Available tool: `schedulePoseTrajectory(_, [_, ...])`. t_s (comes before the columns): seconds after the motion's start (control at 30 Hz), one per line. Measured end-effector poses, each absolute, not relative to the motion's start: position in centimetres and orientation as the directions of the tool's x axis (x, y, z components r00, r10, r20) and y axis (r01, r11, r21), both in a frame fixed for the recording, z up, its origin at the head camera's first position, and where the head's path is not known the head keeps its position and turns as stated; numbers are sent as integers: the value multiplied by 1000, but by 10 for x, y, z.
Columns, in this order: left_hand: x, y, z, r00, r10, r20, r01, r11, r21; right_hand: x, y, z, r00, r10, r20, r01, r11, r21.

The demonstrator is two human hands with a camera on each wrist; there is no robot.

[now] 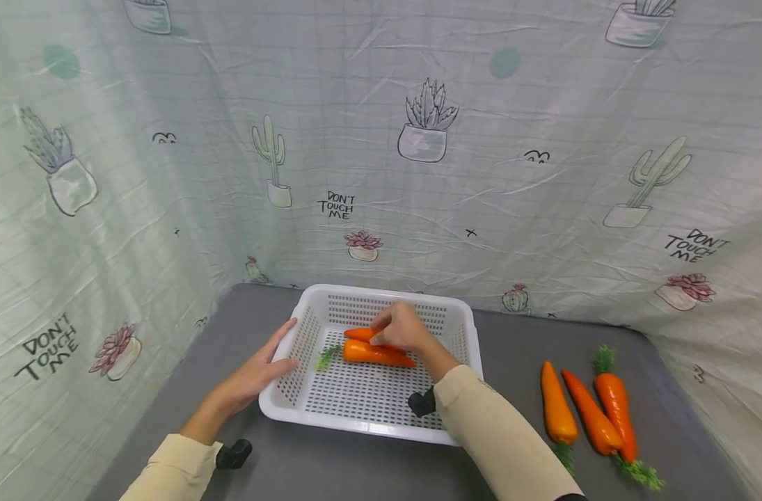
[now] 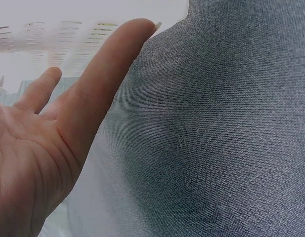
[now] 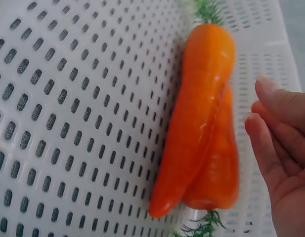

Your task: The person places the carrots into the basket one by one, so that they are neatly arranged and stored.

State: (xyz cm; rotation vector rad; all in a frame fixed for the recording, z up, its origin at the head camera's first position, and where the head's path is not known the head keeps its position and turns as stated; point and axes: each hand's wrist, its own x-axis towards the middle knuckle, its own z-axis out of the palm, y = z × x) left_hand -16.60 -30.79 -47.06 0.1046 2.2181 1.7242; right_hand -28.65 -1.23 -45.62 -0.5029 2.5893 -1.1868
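Observation:
A white perforated basket (image 1: pixel 362 429) stands on the grey surface with two orange carrots lying side by side inside. The near carrot (image 1: pixel 373 353) has its green leafy top to the left; the back carrot (image 1: pixel 358 333) points the opposite way, partly covered by the right hand. My right hand (image 1: pixel 399 327) is bent over the back carrot in the head view. From the right wrist, thumb and fingertips (image 3: pixel 259 123) show loosely curled beside the carrots, a gap apart from them. My left hand (image 1: pixel 258 372) rests at the basket's left rim, thumb and fingers extended.
Three more carrots lie on the table (image 1: pixel 493 348) right of the basket: a left one (image 1: pixel 557 407), a middle one (image 1: pixel 592 414) and a right one (image 1: pixel 616 410). A cactus-print curtain (image 1: pixel 355 160) hangs behind the table and along its sides.

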Motion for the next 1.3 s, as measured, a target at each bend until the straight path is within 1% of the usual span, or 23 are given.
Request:
schedulePoseTrajectory(0.37, [-165, -307, -468, -943, 246, -225, -159, 262, 952, -274, 17, -427, -955, -283, -90, -41, 429, -903])
schedulePoseTrajectory(0.47, [-166, -307, -468, -941, 254, -224, -155, 265, 952, -270, 28, -419, -958, -264, -109, -2, 387, -922])
schedulePoseTrajectory(0.63, [-166, -307, -469, -937, 260, -232, -161, 267, 950, -265, 49, -408, -963, -232, -135, 44, 361, -932])
schedulePoseTrajectory(0.9, [-165, -306, -468, -935, 269, -229, -164, 245, 956, -257, 80, -399, -963, -238, -127, 51, 302, -952])
schedulePoseTrajectory(1.3, [-165, -305, -467, -938, 270, -216, -149, 248, 957, -242, 116, -396, -978, -172, -120, 72, 262, -962])
